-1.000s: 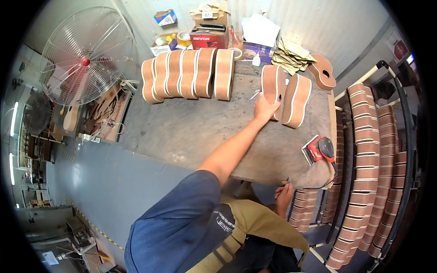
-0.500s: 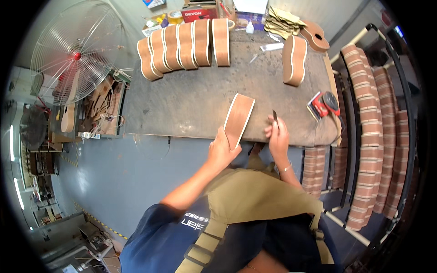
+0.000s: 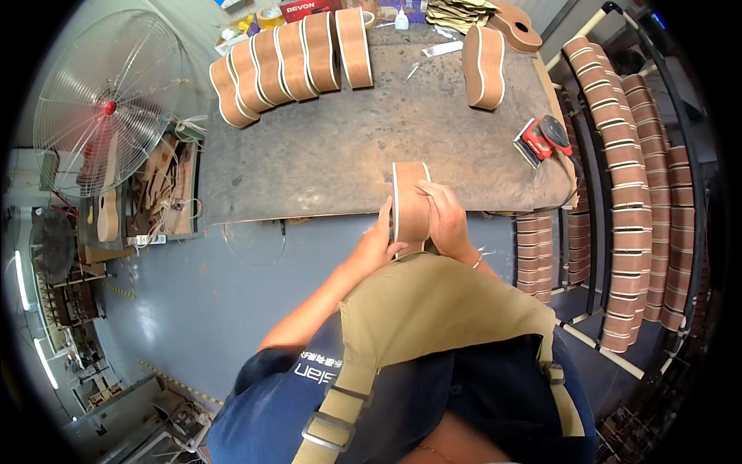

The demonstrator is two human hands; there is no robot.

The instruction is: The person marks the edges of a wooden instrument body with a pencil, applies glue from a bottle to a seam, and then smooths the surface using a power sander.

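"How did the grip stand?"
"The left hand's (image 3: 372, 249) grip was closed on the left side of a wooden instrument body (image 3: 411, 209), over the near edge of the table (image 3: 309, 155). The right hand's (image 3: 450, 224) fingers lay along its right side; how firmly they closed, I couldn't tell."
"And around it, anything in the way?"
"A fan (image 3: 110, 107) stood left of the table. A row of bodies (image 3: 282, 66) lined its far left, a white bottle (image 3: 401, 21) its far edge. The olive apron (image 3: 456, 301), nearside, hid the held body's lower end. One upright body (image 3: 485, 69) and a red sander (image 3: 545, 139) occupied the table's right."
"Any writing?"
"White lettering, on a red box (image 3: 305, 10) behind the row and on the dark blue shirt (image 3: 255, 410), nearside."
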